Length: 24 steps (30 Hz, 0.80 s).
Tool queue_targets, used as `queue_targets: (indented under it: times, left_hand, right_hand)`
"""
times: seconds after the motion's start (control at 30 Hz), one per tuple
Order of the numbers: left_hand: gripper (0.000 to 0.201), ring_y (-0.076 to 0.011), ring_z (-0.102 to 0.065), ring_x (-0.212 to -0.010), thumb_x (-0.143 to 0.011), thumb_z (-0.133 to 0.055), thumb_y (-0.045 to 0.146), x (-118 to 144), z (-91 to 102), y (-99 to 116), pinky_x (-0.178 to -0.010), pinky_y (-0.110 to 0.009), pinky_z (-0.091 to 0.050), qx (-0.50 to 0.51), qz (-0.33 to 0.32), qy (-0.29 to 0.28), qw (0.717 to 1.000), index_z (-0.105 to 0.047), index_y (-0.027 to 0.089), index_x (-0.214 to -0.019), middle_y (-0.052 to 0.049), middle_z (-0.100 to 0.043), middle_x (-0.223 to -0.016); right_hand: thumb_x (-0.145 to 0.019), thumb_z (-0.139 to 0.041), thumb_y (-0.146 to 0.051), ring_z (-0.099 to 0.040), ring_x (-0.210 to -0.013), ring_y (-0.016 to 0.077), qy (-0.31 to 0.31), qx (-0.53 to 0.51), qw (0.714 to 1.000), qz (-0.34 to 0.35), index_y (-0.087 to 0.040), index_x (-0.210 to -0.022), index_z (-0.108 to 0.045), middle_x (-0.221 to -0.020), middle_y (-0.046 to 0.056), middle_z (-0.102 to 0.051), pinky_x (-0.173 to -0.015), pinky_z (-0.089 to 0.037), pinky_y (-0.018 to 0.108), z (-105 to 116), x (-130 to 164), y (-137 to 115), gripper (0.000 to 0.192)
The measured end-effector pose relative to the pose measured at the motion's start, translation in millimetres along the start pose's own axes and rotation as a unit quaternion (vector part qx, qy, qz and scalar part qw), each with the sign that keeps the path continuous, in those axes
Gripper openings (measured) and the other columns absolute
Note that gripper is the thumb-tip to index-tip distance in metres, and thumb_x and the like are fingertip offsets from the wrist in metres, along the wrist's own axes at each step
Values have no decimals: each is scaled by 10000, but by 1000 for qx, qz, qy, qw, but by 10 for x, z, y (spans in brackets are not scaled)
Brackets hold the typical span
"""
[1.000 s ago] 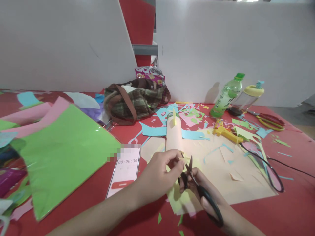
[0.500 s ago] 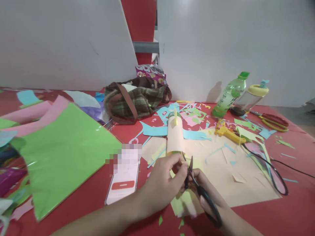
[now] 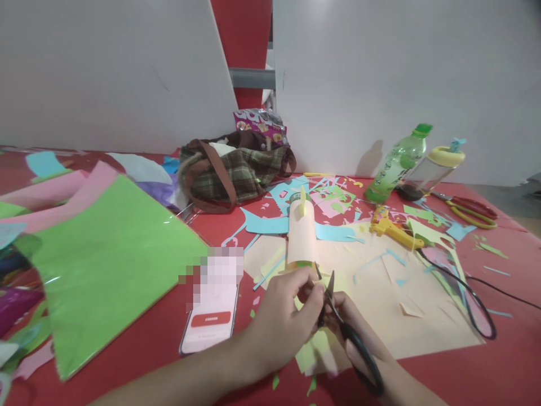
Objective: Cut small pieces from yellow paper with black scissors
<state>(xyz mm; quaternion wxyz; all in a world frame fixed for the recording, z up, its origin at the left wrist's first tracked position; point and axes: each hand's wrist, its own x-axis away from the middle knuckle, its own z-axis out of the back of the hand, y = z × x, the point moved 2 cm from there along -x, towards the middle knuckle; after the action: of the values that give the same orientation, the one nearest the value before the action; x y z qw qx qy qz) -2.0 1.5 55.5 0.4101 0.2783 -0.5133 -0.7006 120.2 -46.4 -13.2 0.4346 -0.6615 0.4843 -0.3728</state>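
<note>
My right hand [image 3: 363, 338] grips black-handled scissors [image 3: 349, 332] with the blades pointing up and away, near the table's front edge. My left hand [image 3: 283, 316] pinches a small yellow paper scrap [image 3: 315, 273] right at the blade tips. Below both hands lies a pale yellow paper piece [image 3: 315, 352] on a large cream sheet [image 3: 393, 293]. Just beyond my fingers stands a cream paper tube [image 3: 301, 234] with a yellow strip on top.
A phone [image 3: 209, 316] lies left of my left arm, beside a big green sheet [image 3: 105, 265]. A plaid bag [image 3: 232, 172] sits at the back. To the right are a yellow glue gun [image 3: 391, 225] with black cable, a green bottle [image 3: 395, 163], a yellow-lidded bottle [image 3: 431, 169], red scissors [image 3: 469, 208] and coloured scraps.
Both hands have stayed together at the scissors, shifting slightly toward the tube. The left fingers have closed in tighter on the scrap at the blades.
</note>
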Motion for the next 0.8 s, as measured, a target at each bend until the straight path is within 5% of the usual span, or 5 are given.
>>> queue_targets:
  times: [0.27,0.43,0.8]
  left_hand:
    - [223,-93,-464,-562,-806,-350,195,23,-35,-6,-553,-200,-367,1,-6,16,1000,-383,167,-587,26,-455,-561]
    - [226,-82,-432,-524,-810,-342,189,31,-58,-31,-519,-191,-348,8,-15,32,999,-356,170,-585,38,-407,-538]
    - [231,-73,-417,-464,-817,-331,209,30,-71,-39,-465,-185,-334,17,-12,36,999,-326,178,-588,53,-375,-504]
  right_hand:
    - [-662,-587,-437,-486,-709,188,40,18,999,-13,-245,-768,-462,-751,20,-497,-643,-392,297,-62,9,-118,253]
    - [-679,-536,-491,-478,-710,191,-4,34,999,-20,-232,-861,-431,-755,29,-493,-715,-367,334,-164,68,-299,333]
    - [-662,-507,-554,-420,-655,159,6,35,999,-10,-228,-804,-404,-742,8,-419,-617,-373,301,-161,62,-252,370]
